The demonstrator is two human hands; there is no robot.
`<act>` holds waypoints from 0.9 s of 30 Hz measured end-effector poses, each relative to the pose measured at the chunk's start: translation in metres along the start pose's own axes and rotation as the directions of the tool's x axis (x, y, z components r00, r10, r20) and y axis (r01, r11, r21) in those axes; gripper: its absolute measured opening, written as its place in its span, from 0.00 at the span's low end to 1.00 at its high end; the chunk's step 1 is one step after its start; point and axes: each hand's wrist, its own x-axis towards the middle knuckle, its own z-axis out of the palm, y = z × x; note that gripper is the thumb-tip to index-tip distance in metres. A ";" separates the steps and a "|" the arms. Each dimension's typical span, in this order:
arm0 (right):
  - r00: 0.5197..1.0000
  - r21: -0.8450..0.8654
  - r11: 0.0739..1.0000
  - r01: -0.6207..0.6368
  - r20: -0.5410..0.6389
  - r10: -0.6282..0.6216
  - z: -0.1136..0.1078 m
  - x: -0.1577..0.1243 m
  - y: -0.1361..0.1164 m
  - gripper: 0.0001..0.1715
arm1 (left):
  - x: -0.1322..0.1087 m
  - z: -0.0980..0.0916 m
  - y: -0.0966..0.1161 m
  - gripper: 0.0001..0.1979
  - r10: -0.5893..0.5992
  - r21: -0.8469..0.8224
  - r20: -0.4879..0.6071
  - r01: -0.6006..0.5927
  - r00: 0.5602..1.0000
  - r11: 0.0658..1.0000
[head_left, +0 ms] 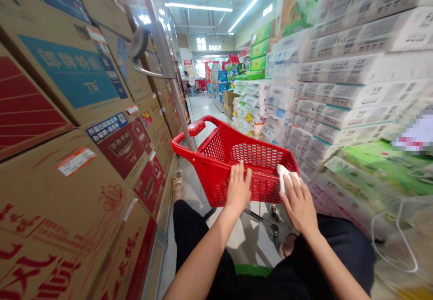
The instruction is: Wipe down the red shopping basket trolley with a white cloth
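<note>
A red plastic shopping basket on wheels [216,153] stands in the aisle in front of my knees. My left hand [238,188] lies flat against its near wall, fingers stretched and together. My right hand [297,200] presses a white cloth [283,176] against the basket's near right rim, fingers extended over the cloth. My legs in black trousers are bent below, one sandalled foot showing at the left.
Stacked cardboard boxes [67,124] wall the left side. Packs of tissue paper [338,92] pile high on the right. A metal trolley handle [149,52] rises at upper left. The tiled aisle [203,106] runs ahead towards more shelves and a distant person.
</note>
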 end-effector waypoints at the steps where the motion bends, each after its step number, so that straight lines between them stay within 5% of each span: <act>1: 1.000 0.003 1.000 -0.001 -0.004 0.001 0.003 0.003 -0.009 0.38 | 0.001 0.000 0.002 0.43 -0.008 0.002 -0.002 0.008 1.000 1.000; 7: 0.981 0.056 0.983 0.172 0.081 -0.176 0.016 0.029 -0.071 0.42 | 0.000 -0.007 -0.003 0.39 0.026 0.016 -0.014 -0.026 1.000 1.000; 11: 0.974 0.042 0.980 0.195 0.112 -0.199 0.004 0.020 -0.037 0.40 | -0.002 -0.010 -0.009 0.41 0.044 0.014 -0.009 -0.044 0.999 0.999; 14: 0.994 0.015 0.997 0.074 0.081 -0.075 -0.003 0.006 0.005 0.38 | -0.002 -0.008 -0.007 0.42 0.046 0.000 -0.005 -0.046 0.999 0.999; 17: 0.999 -0.002 0.999 -0.048 0.019 0.048 0.000 0.001 0.018 0.36 | -0.001 -0.006 -0.001 0.42 0.029 -0.008 -0.005 -0.029 1.000 1.000; 20: 0.999 0.011 0.999 -0.047 -0.006 0.047 0.009 0.010 -0.011 0.38 | 0.000 -0.005 0.003 0.42 -0.005 -0.003 -0.008 0.005 1.000 1.000; 24: 0.989 0.075 0.988 0.132 0.059 -0.137 0.016 0.025 -0.063 0.42 | -0.002 -0.008 0.000 0.39 -0.001 0.006 -0.005 0.001 1.000 1.000; 27: 0.976 0.094 0.976 0.195 0.083 -0.203 0.013 0.026 -0.068 0.42 | -0.004 -0.010 -0.006 0.39 0.031 0.005 0.006 -0.031 1.000 1.000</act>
